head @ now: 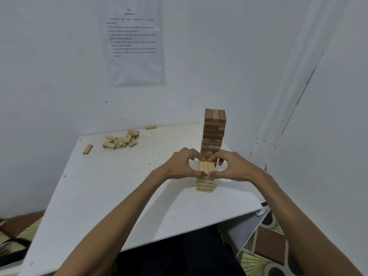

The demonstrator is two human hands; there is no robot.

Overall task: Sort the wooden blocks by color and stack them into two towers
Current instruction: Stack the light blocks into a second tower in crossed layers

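At ten o'clock on the white table (123, 188), a loose heap of pale blocks (120, 140) is left waiting as stock for the light tower. Nearer centre, the left hand (184, 164) is curled narrowly against the short pale tower (206, 176), fingertips pressed to its top layer, apparently to square it. From three o'clock the right hand (229, 166) mirrors that clasp. Just behind, at twelve o'clock, the tall brown tower (214, 132) stands apparently finished.

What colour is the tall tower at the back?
Dark brown tower, seen in the head view.
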